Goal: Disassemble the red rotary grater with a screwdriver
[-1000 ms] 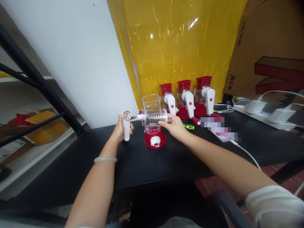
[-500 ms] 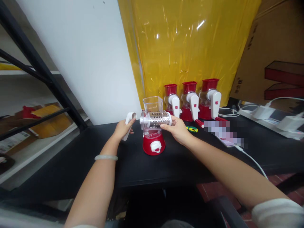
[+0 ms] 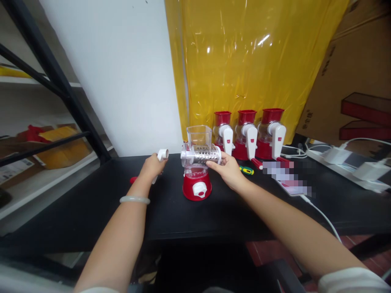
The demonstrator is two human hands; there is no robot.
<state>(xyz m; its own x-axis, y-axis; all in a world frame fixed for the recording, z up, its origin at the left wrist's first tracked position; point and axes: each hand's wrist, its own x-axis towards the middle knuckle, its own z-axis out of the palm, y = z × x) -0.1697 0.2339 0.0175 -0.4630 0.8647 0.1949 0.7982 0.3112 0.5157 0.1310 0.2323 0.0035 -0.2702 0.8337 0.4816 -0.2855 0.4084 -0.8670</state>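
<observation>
A rotary drum grater [image 3: 197,189] with a red base and clear housing stands upright on the black table. Its perforated metal drum [image 3: 205,154] sits partly inside the housing, the white-rimmed end sticking out to the right. Around that end the fingers of my right hand [image 3: 229,169] are closed. To the left, apart from the grater, my left hand [image 3: 152,167] grips a white crank handle [image 3: 163,154]. The handle's round socket faces right, and its red knob [image 3: 133,180] shows beyond the wrist.
Three assembled red-and-white graters [image 3: 247,134] stand in a row behind on the right. Near them lie a green-and-yellow tool [image 3: 246,170], a phone [image 3: 290,187] on a charging cable and a white power strip [image 3: 351,169]. Black shelving [image 3: 55,69] rises at the left.
My left hand has moved slightly left with the crank handle, away from the grater, and turned it so the red knob shows. My right hand stays on the drum's end.
</observation>
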